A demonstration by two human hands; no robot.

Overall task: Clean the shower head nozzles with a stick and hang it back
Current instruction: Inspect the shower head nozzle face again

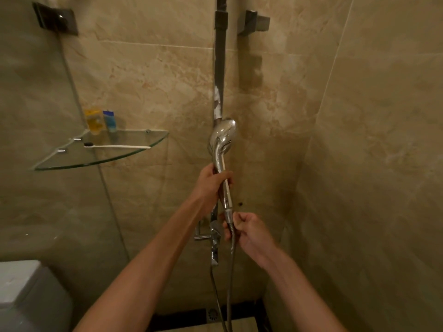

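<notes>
A chrome shower head (223, 136) stands upright in front of the dark vertical riser pipe (220, 58), its back toward me, nozzles hidden. My left hand (212, 184) grips its handle in the middle. My right hand (247, 230) holds the metal hose (232, 264) just below the handle's connector. A thin white stick with a dark tip (117, 146) lies on the glass corner shelf (100, 161) to the left.
Two small bottles, yellow (94, 121) and blue (109, 121), stand at the back of the shelf. The chrome tap fitting (211, 233) sits on the wall behind my hands. A floor drain (212, 314) is below, a white toilet tank (21, 295) lower left.
</notes>
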